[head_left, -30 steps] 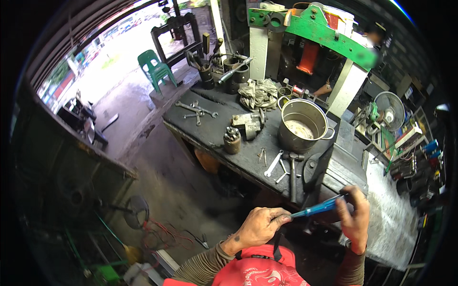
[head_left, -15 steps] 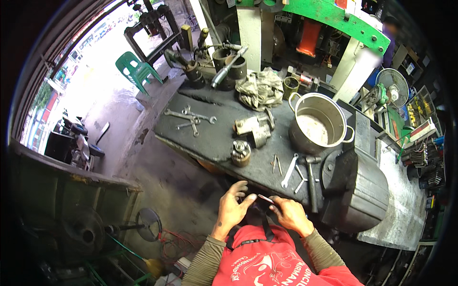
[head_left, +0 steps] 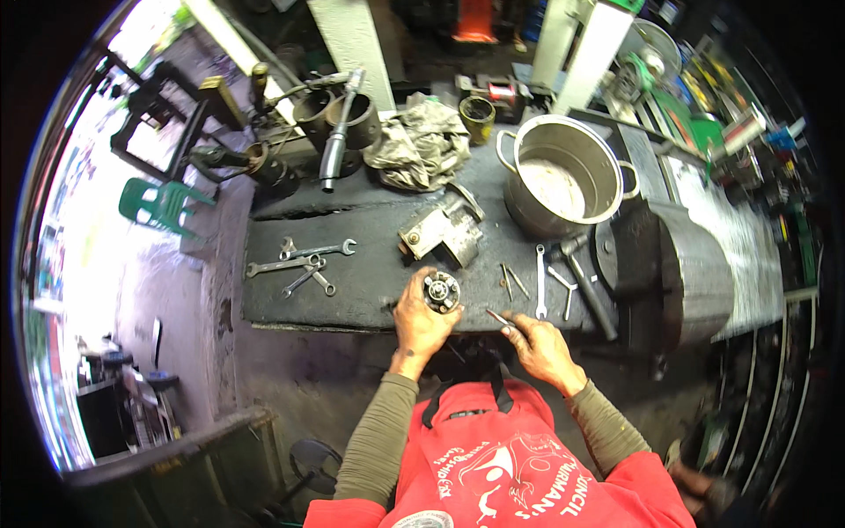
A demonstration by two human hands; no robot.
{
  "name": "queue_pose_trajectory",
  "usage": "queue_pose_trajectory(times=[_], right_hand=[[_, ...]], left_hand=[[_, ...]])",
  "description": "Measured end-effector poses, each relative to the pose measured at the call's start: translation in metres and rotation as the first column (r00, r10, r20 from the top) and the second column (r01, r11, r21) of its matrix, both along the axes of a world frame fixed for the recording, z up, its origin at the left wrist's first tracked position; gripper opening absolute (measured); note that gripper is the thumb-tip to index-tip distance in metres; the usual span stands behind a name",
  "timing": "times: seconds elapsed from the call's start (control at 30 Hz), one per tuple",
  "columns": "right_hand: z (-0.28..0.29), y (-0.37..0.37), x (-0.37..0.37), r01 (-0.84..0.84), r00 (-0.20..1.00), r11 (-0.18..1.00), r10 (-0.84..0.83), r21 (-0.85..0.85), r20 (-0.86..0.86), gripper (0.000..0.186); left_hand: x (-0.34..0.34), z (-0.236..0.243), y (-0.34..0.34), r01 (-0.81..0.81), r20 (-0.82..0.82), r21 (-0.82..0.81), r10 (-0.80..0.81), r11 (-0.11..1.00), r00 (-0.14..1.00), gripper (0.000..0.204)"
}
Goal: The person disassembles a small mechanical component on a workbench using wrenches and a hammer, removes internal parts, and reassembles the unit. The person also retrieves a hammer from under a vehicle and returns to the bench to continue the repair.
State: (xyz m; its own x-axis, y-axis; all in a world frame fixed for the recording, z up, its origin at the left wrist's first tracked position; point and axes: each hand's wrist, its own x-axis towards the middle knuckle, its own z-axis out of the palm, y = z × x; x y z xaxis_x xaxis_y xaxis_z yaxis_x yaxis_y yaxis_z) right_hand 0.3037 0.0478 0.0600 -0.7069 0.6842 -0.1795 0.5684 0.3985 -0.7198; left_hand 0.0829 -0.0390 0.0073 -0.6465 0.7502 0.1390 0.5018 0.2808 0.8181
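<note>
My left hand (head_left: pixel 415 321) is wrapped round a round metal part (head_left: pixel 442 291) with several bolt-like studs on its top face, near the bench's front edge. In my right hand (head_left: pixel 541 350), a thin pointed rod (head_left: pixel 499 317) is pinched between thumb and fingers, its tip toward the round part but apart from it. Just beyond the left hand lies a metal casting (head_left: pixel 444 231) with a bore and flange. Two slim pins (head_left: pixel 515 281), a combination wrench (head_left: pixel 540 282), a three-armed wrench (head_left: pixel 563 282) and a hammer (head_left: pixel 588 287) rest beyond the right hand.
Crossed wrenches (head_left: pixel 304 266) lie on the bench's left. A large two-handled pot (head_left: pixel 563 176), a crumpled rag (head_left: pixel 421 148), a small can (head_left: pixel 477 119) and metal cylinders (head_left: pixel 354 119) stand farther back. A dark, bulky vise-like body (head_left: pixel 673 273) occupies the right.
My left hand has moved forward from the bench's edge and taken hold of the round metal part. The right hand still holds the rod, now farther from the left hand. The view has shifted.
</note>
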Motion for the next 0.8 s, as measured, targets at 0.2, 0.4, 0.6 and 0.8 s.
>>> queue_pose_trajectory(times=[0.2,0.4,0.6,0.8], right_hand=[[0.004,-0.053,-0.047,0.080,0.996,0.996,-0.081,-0.026,-0.032,0.036],[-0.004,-0.067,-0.081,0.127,0.991,0.991,-0.125,0.031,-0.040,0.034],[-0.001,-0.054,-0.079,0.104,0.995,0.994,-0.104,-0.017,-0.006,0.033],[-0.001,-0.035,-0.062,0.081,0.996,0.995,-0.079,-0.061,0.032,0.032]], left_hand=[[-0.093,0.012,-0.002,0.563,0.273,-0.039,-0.533,0.826,0.801,0.080],[-0.100,0.009,-0.011,0.610,0.474,0.116,-0.584,0.784,0.659,0.096],[-0.087,0.004,-0.016,0.536,0.471,0.049,-0.492,0.843,0.732,0.092],[-0.051,0.001,-0.025,0.330,0.260,-0.041,-0.309,0.943,0.915,0.085]])
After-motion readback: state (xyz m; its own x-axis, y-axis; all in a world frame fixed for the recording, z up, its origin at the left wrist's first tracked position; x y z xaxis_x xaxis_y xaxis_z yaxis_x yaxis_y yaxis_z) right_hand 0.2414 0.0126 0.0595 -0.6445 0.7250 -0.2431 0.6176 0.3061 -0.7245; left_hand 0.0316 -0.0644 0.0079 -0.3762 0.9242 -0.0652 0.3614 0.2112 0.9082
